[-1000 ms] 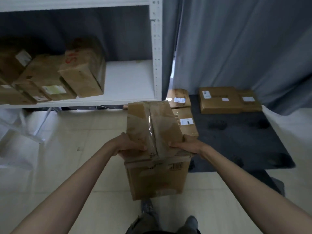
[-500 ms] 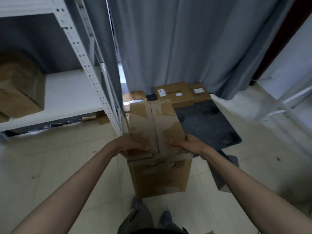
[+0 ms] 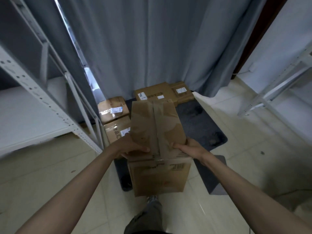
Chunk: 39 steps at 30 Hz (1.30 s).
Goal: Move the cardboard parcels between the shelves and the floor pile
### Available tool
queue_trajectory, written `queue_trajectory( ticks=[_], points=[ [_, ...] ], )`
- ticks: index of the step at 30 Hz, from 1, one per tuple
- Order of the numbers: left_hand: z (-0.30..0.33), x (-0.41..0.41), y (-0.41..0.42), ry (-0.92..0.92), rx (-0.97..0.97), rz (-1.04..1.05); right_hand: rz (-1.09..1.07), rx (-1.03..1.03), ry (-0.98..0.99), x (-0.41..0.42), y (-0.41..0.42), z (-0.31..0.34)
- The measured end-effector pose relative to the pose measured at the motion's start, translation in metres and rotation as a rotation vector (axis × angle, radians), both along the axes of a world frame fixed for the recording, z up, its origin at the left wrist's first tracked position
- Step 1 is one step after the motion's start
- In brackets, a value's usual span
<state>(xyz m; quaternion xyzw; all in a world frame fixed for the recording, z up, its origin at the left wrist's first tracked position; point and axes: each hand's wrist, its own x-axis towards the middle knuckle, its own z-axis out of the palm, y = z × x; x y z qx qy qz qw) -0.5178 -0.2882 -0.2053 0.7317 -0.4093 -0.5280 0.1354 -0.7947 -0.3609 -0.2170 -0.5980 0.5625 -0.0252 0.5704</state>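
Curtain (image 3: 160, 48) behind floor parcels (image 3: 162, 95); shelving (image 3: 50, 105) left.

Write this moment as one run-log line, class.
left hand: grips box | right hand: grips box | box: carried above floor mat | parcels: lying on mat by curtain

Your carried parcel (image 3: 157, 132) covers the fingers of your left hand (image 3: 130, 146) and right hand (image 3: 190, 147) beneath it, so only the thumbs and backs show, and it also hides the right part of the labelled parcel (image 3: 114, 132) on the floor behind it and the near edge of the flat parcel (image 3: 155, 93) by the curtain. The print and barcode on its front face are too small for you to read, as are the floor parcels' labels. The white shelf unit (image 3: 42, 98) runs off the left edge, and the second rack (image 3: 278, 85) off the right
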Motion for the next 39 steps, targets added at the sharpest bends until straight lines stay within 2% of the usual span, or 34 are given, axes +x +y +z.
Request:
queue_trajectory(
  ticks=[6,16,21,26,30,34,39],
  points=[
    [-0.008,-0.009,-0.081,0.071,0.008,-0.088,-0.060,0.029,0.027,-0.010,-0.064,-0.008],
    [-0.023,-0.041,-0.200,-0.068,0.042,-0.187,-0.190,-0.003,0.028,-0.048,-0.158,-0.017],
    [-0.041,-0.072,-0.260,-0.016,0.057,-0.098,-0.210,0.010,0.002,-0.077,-0.226,-0.040],
    [-0.070,-0.114,-0.329,0.032,0.099,0.059,-0.202,0.025,-0.043,-0.108,-0.322,-0.077],
    [-0.100,-0.160,-0.393,0.077,0.063,0.164,-0.210,0.072,-0.061,-0.140,-0.400,-0.113],
    [-0.147,-0.203,-0.462,0.049,0.145,0.224,-0.246,0.107,-0.100,-0.177,-0.472,-0.158],
    [-0.238,-0.249,-0.551,0.072,0.222,0.319,-0.262,0.115,-0.077,-0.219,-0.568,-0.233]
  ],
)
